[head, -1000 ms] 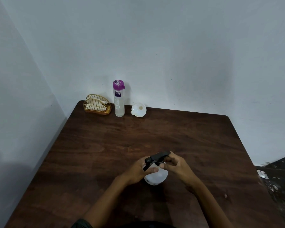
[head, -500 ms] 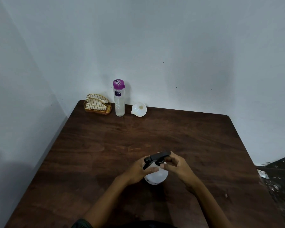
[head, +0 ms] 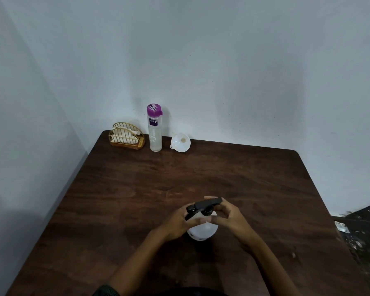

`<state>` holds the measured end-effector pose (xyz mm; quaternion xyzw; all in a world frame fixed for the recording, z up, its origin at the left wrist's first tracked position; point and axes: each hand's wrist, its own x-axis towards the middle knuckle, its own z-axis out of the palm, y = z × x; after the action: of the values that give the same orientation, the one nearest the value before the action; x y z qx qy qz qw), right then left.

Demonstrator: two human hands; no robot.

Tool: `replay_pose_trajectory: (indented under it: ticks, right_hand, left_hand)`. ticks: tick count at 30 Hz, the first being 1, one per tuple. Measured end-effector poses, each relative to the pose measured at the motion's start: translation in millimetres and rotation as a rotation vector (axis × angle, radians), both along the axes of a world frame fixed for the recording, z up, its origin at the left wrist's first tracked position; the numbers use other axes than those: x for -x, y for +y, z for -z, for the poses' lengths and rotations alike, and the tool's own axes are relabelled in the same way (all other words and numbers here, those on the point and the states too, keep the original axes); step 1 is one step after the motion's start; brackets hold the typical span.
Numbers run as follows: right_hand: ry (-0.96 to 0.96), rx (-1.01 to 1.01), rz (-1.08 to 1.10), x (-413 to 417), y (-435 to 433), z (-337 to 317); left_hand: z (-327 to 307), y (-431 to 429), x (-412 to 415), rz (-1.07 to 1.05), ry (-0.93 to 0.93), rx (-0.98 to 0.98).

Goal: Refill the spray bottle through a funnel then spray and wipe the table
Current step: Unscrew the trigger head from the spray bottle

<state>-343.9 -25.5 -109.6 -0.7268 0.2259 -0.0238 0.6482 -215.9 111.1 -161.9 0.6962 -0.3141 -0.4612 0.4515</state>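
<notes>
A white round spray bottle (head: 202, 231) with a black trigger head (head: 204, 206) stands on the dark wooden table (head: 201, 174), near the front middle. My left hand (head: 179, 222) grips the bottle's body from the left. My right hand (head: 228, 216) holds the black collar under the trigger head, fingers curled round it. A white funnel (head: 181, 143) lies on its side at the far edge. Beside it stands a clear water bottle (head: 154, 128) with a purple cap, upright.
A gold wire holder (head: 127, 137) with white napkins sits at the table's far left corner. Grey walls close in behind and on the left. Dark cluttered floor shows past the table's right edge (head: 355, 231).
My right hand's fingers have shifted slightly round the trigger head's collar. The bottle and the rest have stayed in place.
</notes>
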Motion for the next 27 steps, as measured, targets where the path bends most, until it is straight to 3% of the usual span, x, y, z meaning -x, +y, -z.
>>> replay_pose_trajectory:
  ticks: [7, 16, 21, 27]
  right_hand:
    - [-0.054, 0.088, 0.075, -10, 6, -2]
    - [-0.022, 0.105, -0.049, 0, -2, -6]
    - [-0.030, 0.059, 0.040, -3, 8, -4]
    - [-0.103, 0.162, 0.149, -6, 9, -8]
  left_hand:
    - [6, 1, -3, 0.005, -0.052, -0.054]
    - [8, 0, -4, -0.007, -0.086, -0.067]
    - [11, -1, -3, -0.018, -0.066, -0.066]
    - [11, -2, -4, 0.006, -0.132, -0.065]
